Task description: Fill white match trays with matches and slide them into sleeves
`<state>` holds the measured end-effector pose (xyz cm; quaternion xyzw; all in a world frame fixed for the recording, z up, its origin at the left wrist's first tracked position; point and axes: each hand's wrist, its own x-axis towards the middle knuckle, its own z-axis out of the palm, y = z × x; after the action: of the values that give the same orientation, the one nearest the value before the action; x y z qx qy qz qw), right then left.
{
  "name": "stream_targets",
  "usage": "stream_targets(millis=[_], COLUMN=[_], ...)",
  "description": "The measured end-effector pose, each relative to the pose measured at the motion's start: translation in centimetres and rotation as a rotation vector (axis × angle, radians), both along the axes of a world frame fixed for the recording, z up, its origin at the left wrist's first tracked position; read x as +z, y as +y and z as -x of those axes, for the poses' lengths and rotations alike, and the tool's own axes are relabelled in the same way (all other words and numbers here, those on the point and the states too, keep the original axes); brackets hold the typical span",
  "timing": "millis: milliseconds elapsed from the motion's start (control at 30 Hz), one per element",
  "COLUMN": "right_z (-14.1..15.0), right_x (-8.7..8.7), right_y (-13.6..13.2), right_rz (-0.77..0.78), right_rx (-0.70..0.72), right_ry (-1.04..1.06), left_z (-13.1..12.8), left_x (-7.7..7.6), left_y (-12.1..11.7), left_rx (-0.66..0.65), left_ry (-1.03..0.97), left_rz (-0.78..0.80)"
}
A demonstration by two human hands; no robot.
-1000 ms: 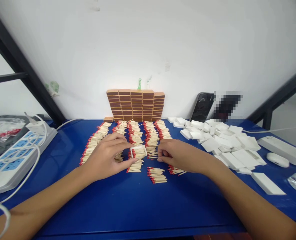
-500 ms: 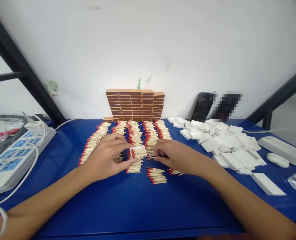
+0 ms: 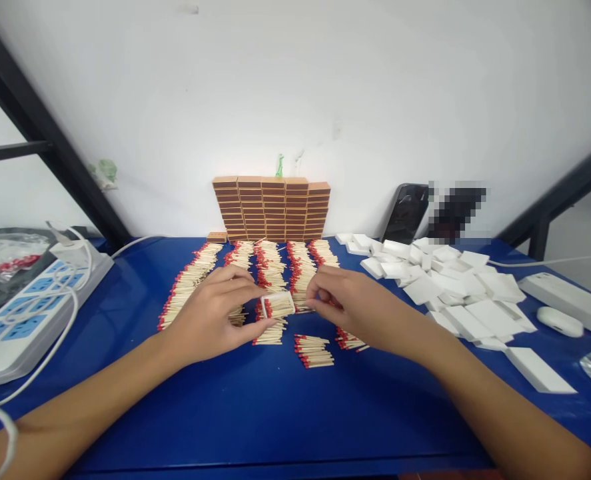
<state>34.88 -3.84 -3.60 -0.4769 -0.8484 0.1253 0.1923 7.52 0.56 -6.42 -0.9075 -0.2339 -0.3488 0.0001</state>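
Observation:
A small white matchbox tray (image 3: 279,305) with red-headed matches in it is gripped between the thumb and fingers of my left hand (image 3: 220,303). It is held over a row of matches (image 3: 270,263), heads pointing left. My right hand (image 3: 342,297) is closed just right of the tray, its fingertips curled at the near end of another match row (image 3: 299,267). What those fingers pinch, if anything, is hidden. Below the right hand lies a short separate group of matches (image 3: 314,351) on the blue table (image 3: 255,413). More matches (image 3: 349,340) are partly covered by that hand.
Stacked brown matchboxes (image 3: 272,208) stand against the wall. A heap of white trays (image 3: 455,283) lies on the right, by a white earphone case (image 3: 560,321) and a leaning black phone (image 3: 406,212). A power strip (image 3: 30,310) with cables sits on the left.
My right hand has risen slightly, away from the near end of the match row. My left hand keeps the tray in nearly the same place.

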Motion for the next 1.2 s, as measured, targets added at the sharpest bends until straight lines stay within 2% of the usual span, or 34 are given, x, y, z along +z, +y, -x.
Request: stream_targets(millis=[200,367,600,700,833,1000,1100,1200], right_z=[-0.3,-0.7,-0.1,-0.5,-1.2,-1.3,-0.6,0.2], right_x=[-0.6,-0.6,-1.4,-1.2,0.1,1.6,1.4,0.7], right_y=[0.4,0.6,1.0,0.9,0.3,-0.2,-0.1,-0.1], right_rz=[0.012,0.084,0.167,0.230,0.332,0.364,0.282,0.235], right_rx=[0.007,0.020,0.021,0.032,0.052,0.073,0.068,0.057], right_ry=[-0.080,-0.096,-0.135,-0.151,-0.165,0.014,0.130,0.151], left_z=[-0.1,0.0,0.1,0.1,0.1,0.2,0.2,0.0], left_x=[0.2,0.2,0.1,0.2,0.1,0.0,0.0,-0.1], left_y=[0.0,0.1,0.1,0.1,0.1,0.0,0.0,-0.1], left_rx=[0.009,0.004,0.012,0.008,0.017,0.010,0.006,-0.013], left_ry=[0.013,0.010,0.015,0.013,0.012,0.014,0.022,0.023], left_rz=[-0.012,-0.014,-0.011,-0.013,0.000,0.006,0.013,0.025])
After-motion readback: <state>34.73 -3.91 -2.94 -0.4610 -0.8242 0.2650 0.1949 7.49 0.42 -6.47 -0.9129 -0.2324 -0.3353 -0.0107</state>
